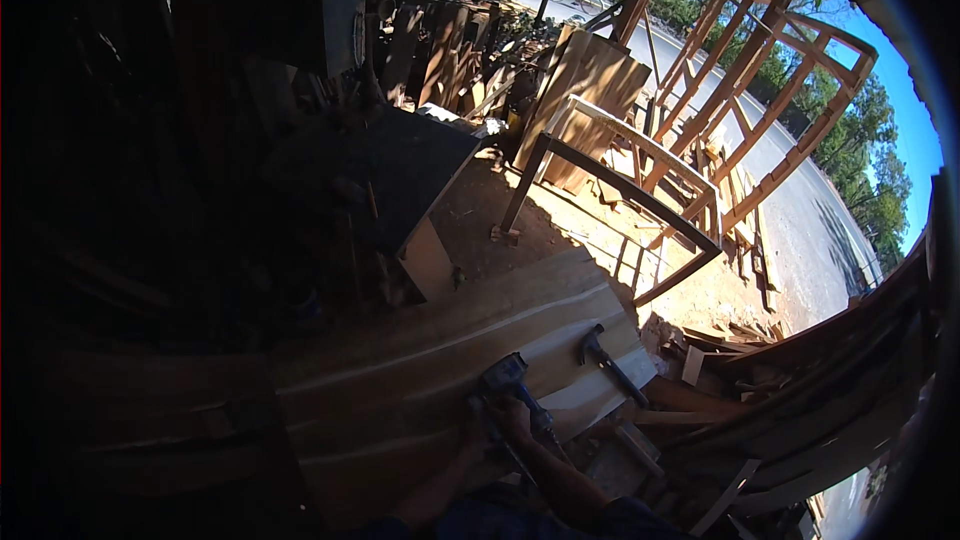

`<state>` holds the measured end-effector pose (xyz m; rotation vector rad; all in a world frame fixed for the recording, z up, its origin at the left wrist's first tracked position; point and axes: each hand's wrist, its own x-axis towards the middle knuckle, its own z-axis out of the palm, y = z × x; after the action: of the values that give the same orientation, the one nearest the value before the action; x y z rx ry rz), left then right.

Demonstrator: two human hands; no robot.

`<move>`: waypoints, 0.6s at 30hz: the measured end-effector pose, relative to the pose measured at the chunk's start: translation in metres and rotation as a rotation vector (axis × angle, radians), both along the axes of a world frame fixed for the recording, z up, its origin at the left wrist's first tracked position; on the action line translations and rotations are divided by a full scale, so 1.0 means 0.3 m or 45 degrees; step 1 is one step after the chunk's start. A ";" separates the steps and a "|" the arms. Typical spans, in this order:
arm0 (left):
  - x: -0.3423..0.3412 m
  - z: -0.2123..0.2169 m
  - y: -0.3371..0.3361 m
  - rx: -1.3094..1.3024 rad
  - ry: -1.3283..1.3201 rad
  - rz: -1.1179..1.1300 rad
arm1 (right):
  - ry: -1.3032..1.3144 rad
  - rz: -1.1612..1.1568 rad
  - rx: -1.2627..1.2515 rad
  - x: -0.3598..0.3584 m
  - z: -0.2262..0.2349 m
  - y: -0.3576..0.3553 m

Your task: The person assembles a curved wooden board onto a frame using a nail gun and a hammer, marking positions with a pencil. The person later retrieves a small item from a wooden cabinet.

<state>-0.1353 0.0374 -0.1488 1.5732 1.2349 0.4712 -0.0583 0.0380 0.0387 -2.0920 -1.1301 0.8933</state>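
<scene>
Right hand (pixel 515 418) wrapped around blue power tool (pixel 508 380), pressed flat onto long planks (pixel 420 380); left hand (pixel 474 432) bracing alongside, grip unclear; hammer (pixel 607 362) parked within reach.

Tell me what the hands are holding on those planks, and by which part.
A blue-grey power tool, held on the planks at its rear handle. One hand clearly wraps it; which hand, and where the other is, cannot be told. The hammer lies untouched.

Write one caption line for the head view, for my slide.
Both hands, right hand and left hand, grip a power tool on wide planks, a hammer beside them.
</scene>
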 end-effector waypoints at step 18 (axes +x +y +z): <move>-0.072 0.109 -0.043 0.221 0.223 -0.010 | -0.324 0.163 0.111 -0.036 -0.073 0.061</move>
<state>-0.1571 0.0246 -0.1163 1.7969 1.3484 0.4527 -0.0691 0.0563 0.0167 -2.1235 -1.4216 0.6335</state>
